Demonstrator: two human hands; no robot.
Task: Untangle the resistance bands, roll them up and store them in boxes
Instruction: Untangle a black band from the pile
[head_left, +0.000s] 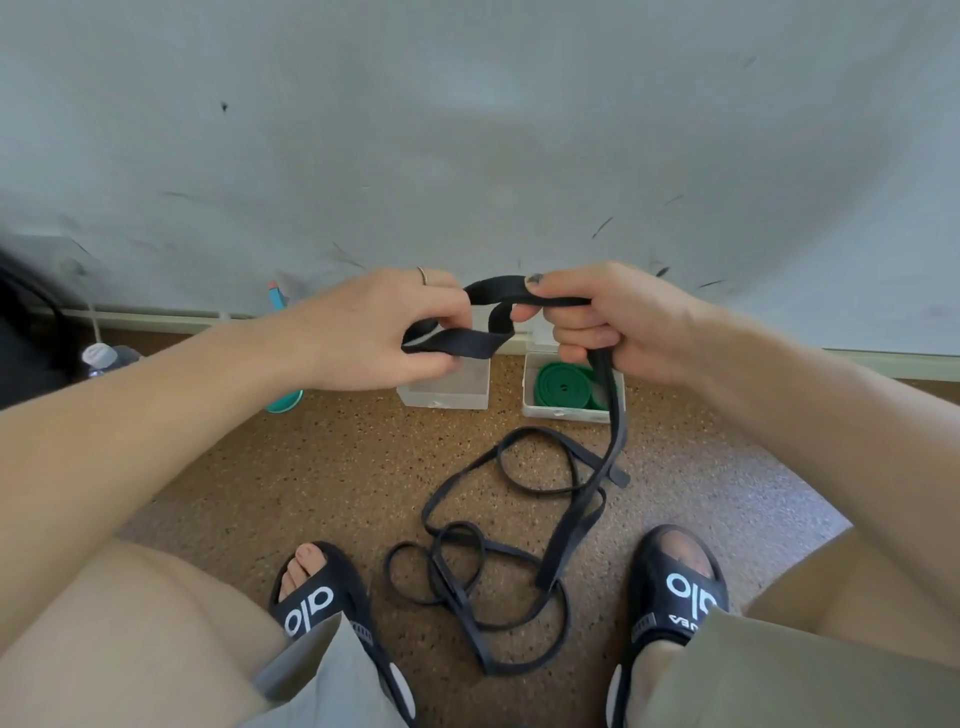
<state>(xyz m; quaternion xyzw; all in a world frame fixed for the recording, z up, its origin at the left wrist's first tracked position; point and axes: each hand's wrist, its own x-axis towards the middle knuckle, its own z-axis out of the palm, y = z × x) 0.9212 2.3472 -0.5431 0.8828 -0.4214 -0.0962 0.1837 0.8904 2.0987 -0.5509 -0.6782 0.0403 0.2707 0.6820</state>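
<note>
The left hand (387, 332) pinches a flat fold of the black resistance band (571, 514) between thumb and curled fingers, and a thin ring (422, 275) sits on one finger. The right hand (597, 317) grips the same band just beside it, fingers curled round the strap, thumb on top. Between the two hands the band arches in a short loop, held up in the air in front of the wall (467, 130).

From the right hand the band drops almost straight down, its long axis running from the hands toward the person, then spreads into loose tangled coils on the speckled cork floor (260, 467) between the two black slide sandals (327, 597). Bare floor lies open on either side of the coils.

Beyond the hands, near the skirting board (156, 318), stand two clear plastic boxes side by side and slightly apart. The left box (441, 389) looks empty, though the left hand hides part of it. The right box (563, 408) holds a rolled green resistance band (558, 384). At far left a plastic bottle (101, 356) stands near the wall, and a teal object (284, 402) shows beneath the left wrist.
</note>
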